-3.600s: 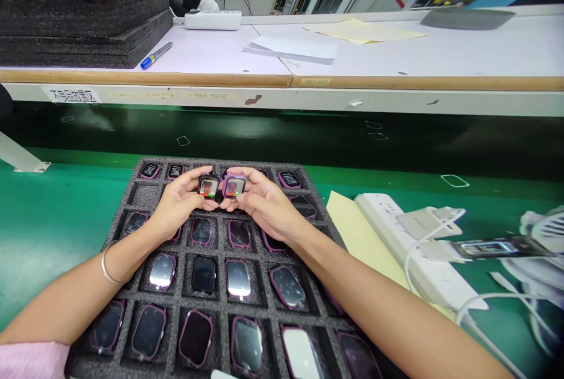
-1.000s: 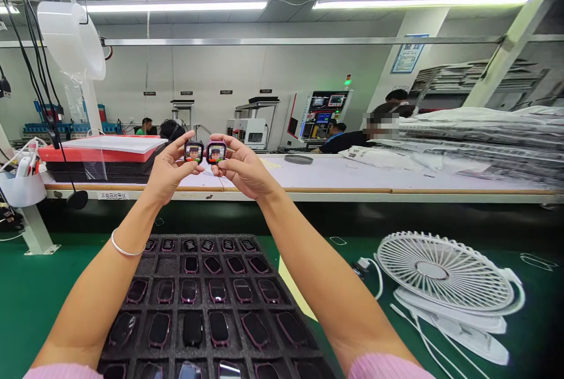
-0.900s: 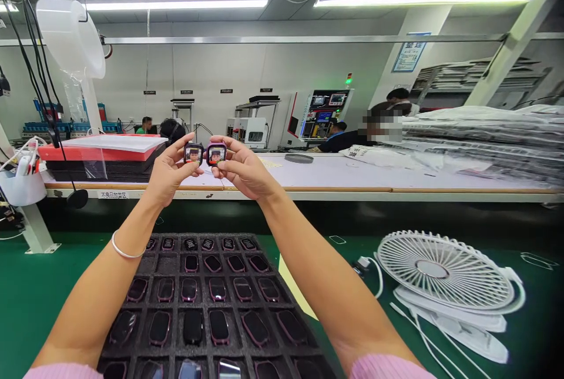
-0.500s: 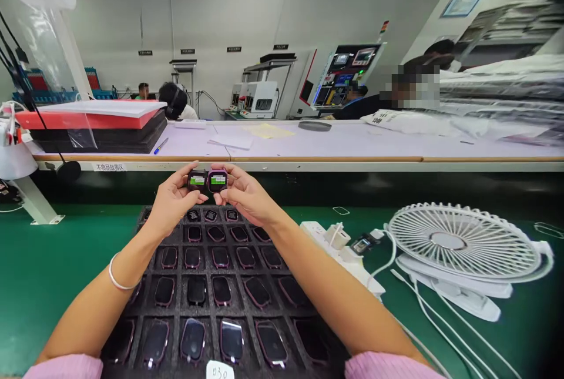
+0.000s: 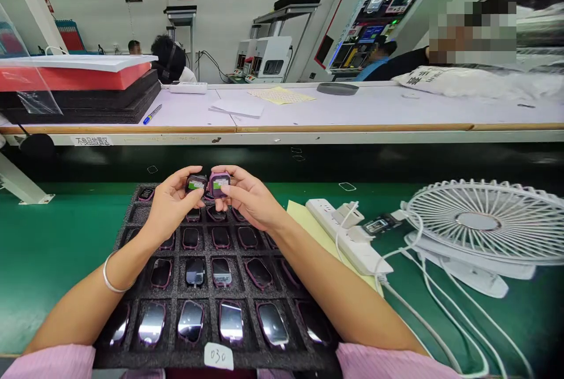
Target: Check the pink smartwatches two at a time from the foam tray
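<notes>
Your left hand (image 5: 170,208) is closed on a dark-cased watch body (image 5: 196,183), thumb and fingertips pinching its edges. Right beside it, your right hand (image 5: 251,203) grips a pink-cased watch body (image 5: 219,183) the same way, with one fingertip at the lower edge of its face. The two cases sit side by side, almost touching, raised just above the far rows of the black foam tray (image 5: 154,358). Both lit screens tilt up towards you. Holding them by the rims, I'd say, leaves both screens uncovered so you can read them together. Below your wrists, the other watch bodies (image 5: 220,272) lie face up, one per pocket, and the foam walls keep each glass apart from its neighbour. A white label (image 5: 218,356) marked 030 sits on the near rim, where you can read it at a glance. Moving right, a yellow sheet (image 5: 304,223) pokes out from beside the tray. A white power strip (image 5: 348,244) lies along it, with a plug and cable feeding a small device (image 5: 376,225). Far right, well clear of the tray, a white fan (image 5: 484,226) is tipped back with its grille facing up.
</notes>
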`<action>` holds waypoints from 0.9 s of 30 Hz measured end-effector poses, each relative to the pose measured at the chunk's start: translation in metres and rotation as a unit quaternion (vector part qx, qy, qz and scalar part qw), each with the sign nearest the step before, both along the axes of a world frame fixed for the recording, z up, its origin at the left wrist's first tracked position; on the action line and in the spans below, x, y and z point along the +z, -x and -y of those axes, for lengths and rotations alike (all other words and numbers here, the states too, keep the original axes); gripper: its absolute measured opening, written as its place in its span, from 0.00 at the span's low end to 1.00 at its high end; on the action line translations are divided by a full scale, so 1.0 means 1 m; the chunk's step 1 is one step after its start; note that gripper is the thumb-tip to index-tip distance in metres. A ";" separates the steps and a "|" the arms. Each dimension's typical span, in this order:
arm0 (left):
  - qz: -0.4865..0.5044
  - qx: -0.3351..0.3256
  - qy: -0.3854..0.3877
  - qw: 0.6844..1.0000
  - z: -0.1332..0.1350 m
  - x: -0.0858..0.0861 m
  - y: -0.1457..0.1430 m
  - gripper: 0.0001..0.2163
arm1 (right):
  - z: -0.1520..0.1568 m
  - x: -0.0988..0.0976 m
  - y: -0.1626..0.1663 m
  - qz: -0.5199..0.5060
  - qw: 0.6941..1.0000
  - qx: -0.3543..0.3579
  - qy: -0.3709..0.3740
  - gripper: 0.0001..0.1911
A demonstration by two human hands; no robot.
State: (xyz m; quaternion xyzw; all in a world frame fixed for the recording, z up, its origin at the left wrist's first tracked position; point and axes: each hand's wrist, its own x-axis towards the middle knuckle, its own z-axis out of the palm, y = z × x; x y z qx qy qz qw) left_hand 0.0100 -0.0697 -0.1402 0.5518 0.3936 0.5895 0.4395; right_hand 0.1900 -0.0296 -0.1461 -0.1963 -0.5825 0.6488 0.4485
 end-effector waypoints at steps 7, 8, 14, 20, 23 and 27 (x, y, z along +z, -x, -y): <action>-0.003 -0.013 0.005 1.000 -0.001 -0.005 0.001 0.23 | 0.000 -0.003 -0.002 0.008 1.000 -0.009 -0.014 0.22; -0.003 -0.015 0.004 1.000 -0.001 -0.005 0.001 0.22 | 0.000 -0.003 -0.002 0.007 1.000 -0.008 -0.012 0.22; -0.004 -0.010 0.015 1.000 -0.002 -0.007 0.001 0.20 | -0.002 -0.007 0.000 0.009 1.000 -0.018 -0.002 0.17; 0.006 -0.014 0.025 1.000 -0.001 -0.009 0.001 0.20 | -0.003 -0.011 0.000 0.012 1.000 -0.021 0.000 0.19; 0.024 -0.019 0.044 0.999 -0.001 -0.009 0.001 0.21 | -0.003 -0.012 0.000 0.003 1.000 -0.016 0.005 0.21; 0.057 -0.025 0.087 0.994 -0.003 -0.011 0.000 0.23 | -0.005 -0.016 0.000 -0.008 0.999 -0.014 0.035 0.24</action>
